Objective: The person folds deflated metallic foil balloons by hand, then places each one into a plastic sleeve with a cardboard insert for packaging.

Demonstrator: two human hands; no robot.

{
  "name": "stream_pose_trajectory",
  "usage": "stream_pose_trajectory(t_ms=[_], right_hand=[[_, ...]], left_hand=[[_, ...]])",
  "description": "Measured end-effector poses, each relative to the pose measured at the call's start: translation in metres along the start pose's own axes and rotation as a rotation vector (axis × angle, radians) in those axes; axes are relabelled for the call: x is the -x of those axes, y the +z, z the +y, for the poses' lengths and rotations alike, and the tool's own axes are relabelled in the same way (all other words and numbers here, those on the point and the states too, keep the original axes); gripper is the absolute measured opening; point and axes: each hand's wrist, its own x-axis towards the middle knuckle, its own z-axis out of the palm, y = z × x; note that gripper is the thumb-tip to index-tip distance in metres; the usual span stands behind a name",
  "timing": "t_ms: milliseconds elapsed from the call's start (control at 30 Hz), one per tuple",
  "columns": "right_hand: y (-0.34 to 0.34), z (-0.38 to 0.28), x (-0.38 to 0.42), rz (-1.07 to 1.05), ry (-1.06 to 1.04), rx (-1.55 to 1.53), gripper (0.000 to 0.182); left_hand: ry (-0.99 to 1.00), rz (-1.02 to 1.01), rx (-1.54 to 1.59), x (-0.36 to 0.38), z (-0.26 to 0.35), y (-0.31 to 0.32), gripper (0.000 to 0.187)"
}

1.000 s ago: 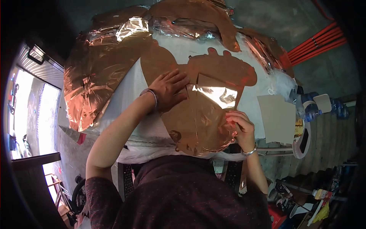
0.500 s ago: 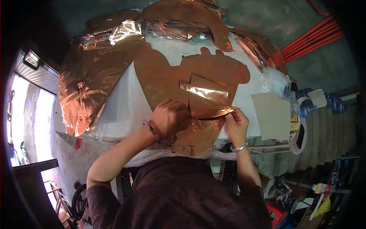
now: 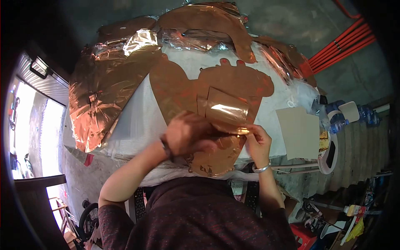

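Note:
A large sheet of copper-coloured foil (image 3: pixel 171 87), cut in a curved outline, lies flat on the white table cover. On it rests a smaller rectangular foil piece (image 3: pixel 227 104), shiny and bowed upward at its near edge. My right hand (image 3: pixel 259 143) pinches the near right corner of this smaller piece between thumb and fingers. My left hand (image 3: pixel 185 133), smeared by motion, is over the large sheet at the small piece's near left side. Its thumb points right, apart from the fingers.
More crumpled copper foil (image 3: pixel 100 87) drapes over the table's left side, and another curved foil piece (image 3: pixel 204 18) lies at the back. A grey-beige card (image 3: pixel 298 133) sits on the right. Beyond it are blue plastic bottles (image 3: pixel 338 125) and a white stool (image 3: pixel 329 160).
My left hand has turned and its thumb has come away from the fingers. My right hand still pinches the small foil piece's corner. The whole view has shifted slightly.

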Motion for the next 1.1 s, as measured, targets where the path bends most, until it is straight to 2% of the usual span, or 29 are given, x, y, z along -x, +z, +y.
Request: stream_pose_trajectory(t_ms=[67, 133, 167, 200, 233, 267, 333, 367, 433, 567, 600, 667, 733, 800, 833, 933, 1100], right_hand=[[-0.001, -0.005, 0.002, -0.069, 0.007, -0.192, 0.019], [-0.004, -0.013, 0.006, -0.115, 0.077, -0.149, 0.019], [-0.004, -0.014, 0.005, -0.242, -0.049, -0.082, 0.021], [-0.003, -0.015, 0.005, -0.369, -0.177, -0.016, 0.024], [-0.001, -0.023, 0.005, -0.386, -0.177, 0.081, 0.021], [-0.001, -0.024, 0.005, -0.388, -0.18, 0.083, 0.021], [-0.005, -0.027, 0.005, -0.507, -0.253, 0.182, 0.023], [-0.006, -0.029, 0.006, -0.544, -0.2, 0.14, 0.024], [-0.008, -0.031, 0.005, -0.587, -0.22, 0.164, 0.026], [-0.008, -0.029, -0.002, -0.681, -0.289, 0.218, 0.024], [-0.007, -0.028, -0.003, -0.69, -0.283, 0.215, 0.024], [-0.005, -0.026, -0.002, -0.562, -0.238, 0.25, 0.023], [0.001, -0.026, -0.001, -0.517, -0.151, 0.209, 0.021], [0.008, -0.028, -0.002, -0.359, -0.24, 0.314, 0.021], [0.008, -0.029, -0.003, -0.366, -0.337, 0.418, 0.02], [0.01, -0.031, -0.001, -0.365, -0.428, 0.523, 0.018], [0.012, -0.032, 0.009, -0.385, -0.477, 0.544, 0.018]], left_hand=[[-0.019, -0.026, 0.021, 0.003, -0.014, -0.02, 0.021], [-0.466, 0.018, 0.133, 0.004, -0.038, -0.031, 0.025], [-0.468, 0.024, 0.13, 0.002, -0.048, -0.029, 0.025], [-0.335, -0.001, 0.01, 0.0, -0.06, -0.025, 0.029], [-0.201, -0.027, -0.11, -0.001, -0.072, -0.02, 0.032], [-0.2, -0.023, -0.111, -0.005, -0.085, -0.013, 0.032], [-0.176, -0.105, -0.173, -0.017, -0.095, -0.003, 0.047], [-0.176, -0.1, -0.171, -0.018, -0.099, 0.001, 0.047], [-0.299, -0.257, -0.286, -0.029, -0.085, -0.002, 0.062], [-0.302, -0.197, -0.318, -0.026, -0.084, 0.015, 0.069], [-0.301, -0.179, -0.32, -0.026, -0.084, 0.017, 0.068], [-0.316, -0.169, -0.318, -0.025, -0.087, 0.019, 0.067], [-0.256, -0.148, -0.272, -0.024, -0.095, 0.019, 0.068], [-0.266, -0.13, -0.269, -0.02, -0.097, 0.021, 0.065], [-0.257, -0.117, -0.291, -0.019, -0.099, 0.022, 0.063], [-0.248, -0.114, -0.323, -0.019, -0.106, 0.02, 0.059], [-0.231, -0.108, -0.339, -0.021, -0.116, 0.016, 0.056]])
